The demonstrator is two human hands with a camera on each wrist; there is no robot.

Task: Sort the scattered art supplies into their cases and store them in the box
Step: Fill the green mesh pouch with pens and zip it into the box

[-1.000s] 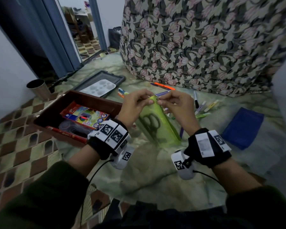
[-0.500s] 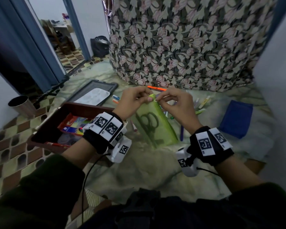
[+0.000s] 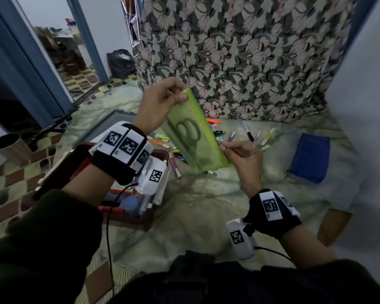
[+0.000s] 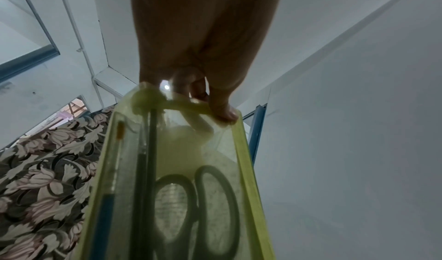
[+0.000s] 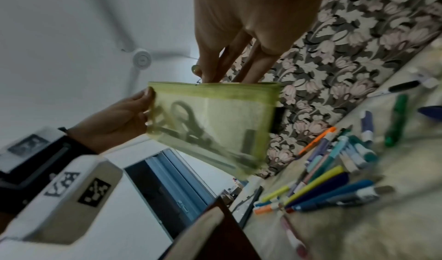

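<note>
Left hand (image 3: pixel 160 108) grip pinching green pouch (image 3: pixel 193 137) corner | right hand (image 3: pixel 244 159) grip pinching its zipper end | scissors (image 3: pixel 188 133) inside

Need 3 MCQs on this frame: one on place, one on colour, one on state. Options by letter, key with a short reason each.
1. Where is the blue case?
A. In the brown box
B. On the sheet to the right of the right hand
C. In the left hand

2. What colour is the mesh pouch that holds the scissors?
A. Yellow-green
B. Red
C. Black

3. How is the pouch held?
A. It lies flat on the floor, untouched
B. It sits inside the brown box
C. Lifted in the air, left hand pinching its upper end, right hand at its lower end

Key:
1 B: the head view shows it lying on the pale sheet, right of the hand and apart from the brown box.
2 A: see-through yellow-green in all three views.
3 C: the scattered markers show beneath the raised pouch.
</note>
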